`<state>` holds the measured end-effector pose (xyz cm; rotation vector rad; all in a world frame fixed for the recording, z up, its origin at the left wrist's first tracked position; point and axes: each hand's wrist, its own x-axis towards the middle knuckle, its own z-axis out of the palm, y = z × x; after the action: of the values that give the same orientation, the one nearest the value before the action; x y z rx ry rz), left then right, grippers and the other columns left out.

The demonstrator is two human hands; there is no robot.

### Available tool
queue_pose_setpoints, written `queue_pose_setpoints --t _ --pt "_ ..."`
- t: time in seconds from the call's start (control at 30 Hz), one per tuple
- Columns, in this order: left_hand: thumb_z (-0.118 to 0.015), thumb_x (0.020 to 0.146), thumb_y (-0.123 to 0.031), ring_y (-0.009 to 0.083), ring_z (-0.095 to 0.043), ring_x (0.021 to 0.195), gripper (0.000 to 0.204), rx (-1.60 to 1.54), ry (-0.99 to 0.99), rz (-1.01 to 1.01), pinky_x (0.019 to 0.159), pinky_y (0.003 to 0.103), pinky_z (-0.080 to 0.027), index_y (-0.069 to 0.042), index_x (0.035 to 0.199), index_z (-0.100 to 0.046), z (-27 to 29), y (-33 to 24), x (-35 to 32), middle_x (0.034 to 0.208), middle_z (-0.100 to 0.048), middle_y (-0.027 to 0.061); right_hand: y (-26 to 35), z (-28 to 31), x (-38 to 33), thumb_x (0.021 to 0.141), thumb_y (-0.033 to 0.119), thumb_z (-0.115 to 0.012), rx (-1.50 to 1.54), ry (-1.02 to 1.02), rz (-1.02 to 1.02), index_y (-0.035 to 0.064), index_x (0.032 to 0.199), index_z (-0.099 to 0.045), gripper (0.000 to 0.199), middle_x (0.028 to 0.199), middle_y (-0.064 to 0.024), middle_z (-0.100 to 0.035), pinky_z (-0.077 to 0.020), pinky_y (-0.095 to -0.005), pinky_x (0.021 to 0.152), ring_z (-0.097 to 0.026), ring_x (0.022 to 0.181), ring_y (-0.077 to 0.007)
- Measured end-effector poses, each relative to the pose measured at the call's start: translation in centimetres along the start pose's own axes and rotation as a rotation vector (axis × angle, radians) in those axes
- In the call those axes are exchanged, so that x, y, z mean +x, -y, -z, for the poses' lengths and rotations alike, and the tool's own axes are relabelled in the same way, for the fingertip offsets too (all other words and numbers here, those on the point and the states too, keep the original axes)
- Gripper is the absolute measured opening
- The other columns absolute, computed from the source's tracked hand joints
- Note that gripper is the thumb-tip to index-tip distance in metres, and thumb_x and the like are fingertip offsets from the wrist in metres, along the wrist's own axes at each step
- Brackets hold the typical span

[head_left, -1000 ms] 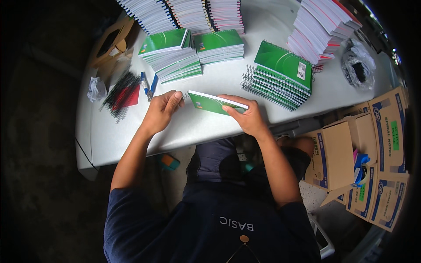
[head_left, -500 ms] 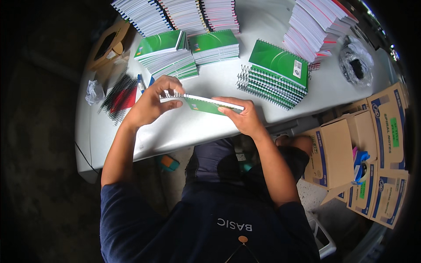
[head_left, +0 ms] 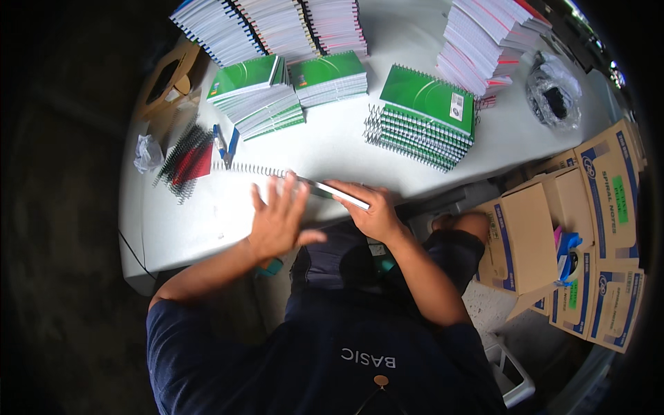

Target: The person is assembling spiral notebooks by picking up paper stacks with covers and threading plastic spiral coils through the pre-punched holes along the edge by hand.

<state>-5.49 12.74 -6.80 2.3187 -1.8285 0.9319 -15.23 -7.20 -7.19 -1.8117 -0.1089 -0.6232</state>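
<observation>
My right hand [head_left: 373, 211] grips the right end of a thin green notebook [head_left: 330, 190], held edge-on just above the near part of the white table [head_left: 207, 221]. A metal spiral coil [head_left: 252, 168] sticks out from the notebook's left end, over the table. With its fingers spread, my left hand [head_left: 280, 218] lies flat against the notebook's near side by the coil and holds nothing.
Bound green spiral notebooks [head_left: 422, 114] are stacked to the right. Green-covered pads [head_left: 256, 97] and white page stacks [head_left: 277, 21] fill the back. Loose black and red coils [head_left: 187, 155] and a blue tool [head_left: 225, 142] lie at the left. Cardboard boxes [head_left: 553, 228] stand at the right.
My left hand let go of the notebook's left end and opened flat against it. The notebook turned edge-on, and the coil now shows sticking out to the left.
</observation>
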Motion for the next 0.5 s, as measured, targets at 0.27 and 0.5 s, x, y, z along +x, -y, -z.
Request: queue_pose_setpoints --t 0.27,0.5 --pt "-0.037 0.074 -0.078 0.0526 -0.004 0.134 0.109 -0.028 -0.048 -0.217 0.102 0.064 0.006 0.010 0.136 -0.026 -0.2 -2.7 -1.1 0.144 -0.011 0.0352 0.4 0.2 -1.1 0.075 -0.014 -0.056 -0.077 -0.083 0.134 0.0036 0.112 -0.063 0.041 0.109 -0.0133 -0.065 -0.0522 -0.0312 0.082 -0.065 0.096 -0.0257" --pt "-0.038 0.074 -0.079 0.0565 -0.009 0.131 0.110 -0.523 -0.108 0.162 0.103 0.063 0.005 0.010 0.137 -0.024 -3.7 -2.9 -0.1 0.141 -0.017 0.0385 -0.1 -0.7 -1.8 0.073 -0.013 -0.057 -0.019 -0.098 0.073 0.0046 0.112 -0.063 0.044 0.107 -0.0136 -0.066 -0.0522 -0.0319 0.081 -0.065 0.094 -0.0263"
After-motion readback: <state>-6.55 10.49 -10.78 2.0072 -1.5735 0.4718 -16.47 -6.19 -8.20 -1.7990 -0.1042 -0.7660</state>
